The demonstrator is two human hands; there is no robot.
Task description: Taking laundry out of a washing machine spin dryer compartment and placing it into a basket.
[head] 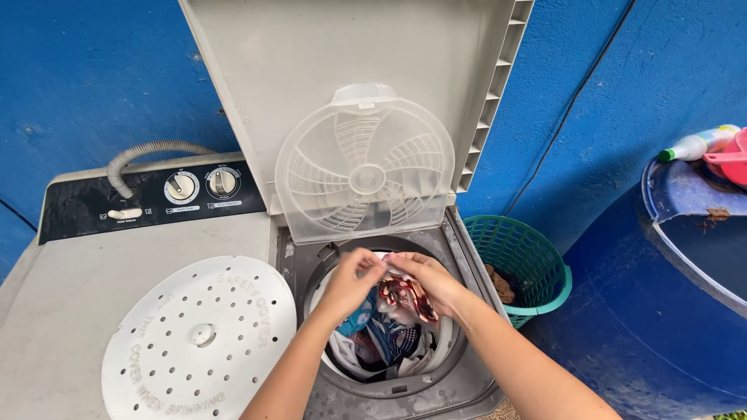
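Both hands, left hand and right hand, pinch a red patterned cloth with closed fingers over the open tub of clothes. A white holey cover lies on the grey washer top. Blue wall behind, green basket beside.

- Both bare forearms come up from the bottom edge and angle toward each other.
- The left hand has a bent wrist, knuckles up, and fingers curled down in a pinch.
- The right hand lies palm down, fingers bent and closed in a grip.
- The fingertips of both hands nearly meet, just beside each other.
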